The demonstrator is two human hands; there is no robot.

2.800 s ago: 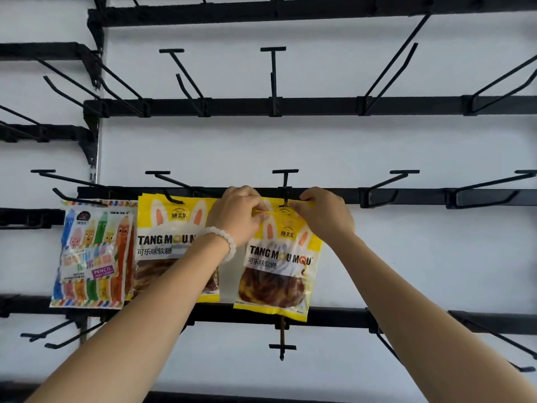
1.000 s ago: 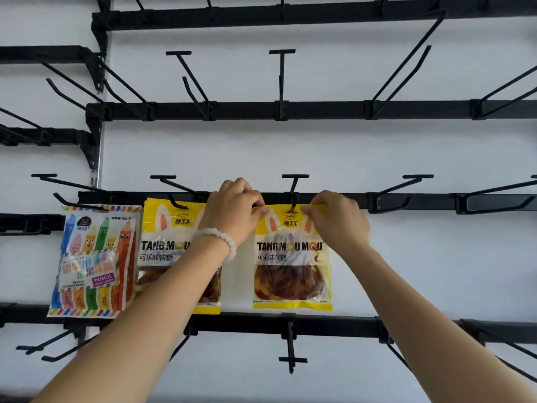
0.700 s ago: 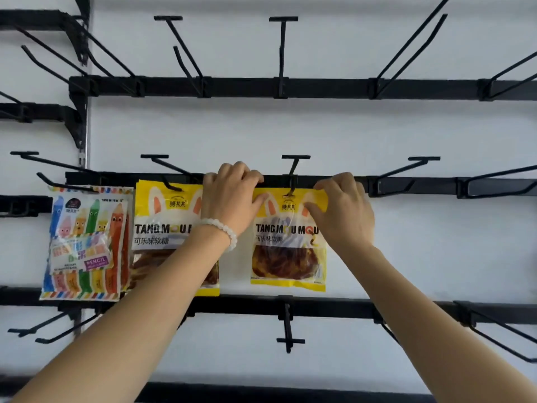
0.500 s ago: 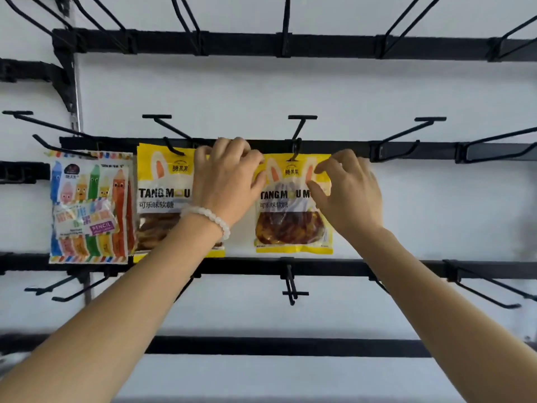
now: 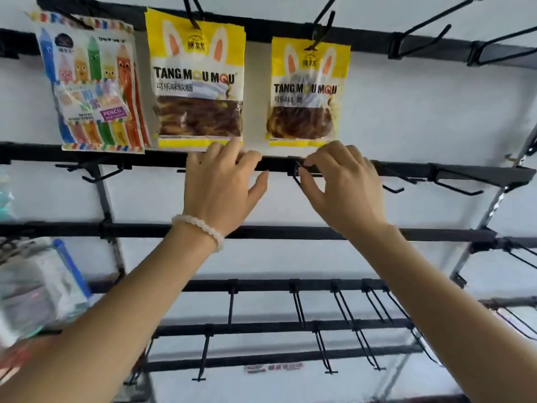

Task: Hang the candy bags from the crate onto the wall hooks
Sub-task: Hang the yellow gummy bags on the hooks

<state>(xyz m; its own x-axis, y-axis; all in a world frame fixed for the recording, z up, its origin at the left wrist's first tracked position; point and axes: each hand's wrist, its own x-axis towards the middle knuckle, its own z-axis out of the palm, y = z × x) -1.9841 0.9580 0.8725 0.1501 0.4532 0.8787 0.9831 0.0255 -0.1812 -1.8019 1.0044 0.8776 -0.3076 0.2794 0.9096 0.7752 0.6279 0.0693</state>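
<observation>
Three candy bags hang from hooks on the top black rail: a striped pencil-candy bag (image 5: 93, 85) at left, a yellow rabbit-ear bag (image 5: 197, 82) in the middle, and a second yellow bag (image 5: 308, 91) to its right. My left hand (image 5: 220, 184), with a bead bracelet on the wrist, is just below the middle bag with its fingers spread and nothing in it. My right hand (image 5: 343, 187) is below the right bag, fingers loosely curled by a hook bracket (image 5: 296, 170) on the second rail, holding no bag. The crate is out of view.
Empty black hooks (image 5: 418, 30) jut out at the upper right. Lower rails (image 5: 290, 324) carry several bare hooks pointing towards me. Blurred packaged goods (image 5: 37, 286) hang at the lower left, and a metal upright (image 5: 494, 205) slants down the right side.
Both hands let go of the right yellow bag, which now hangs alone on its hook, and dropped below the bags. The view tilted down, showing the lower rails.
</observation>
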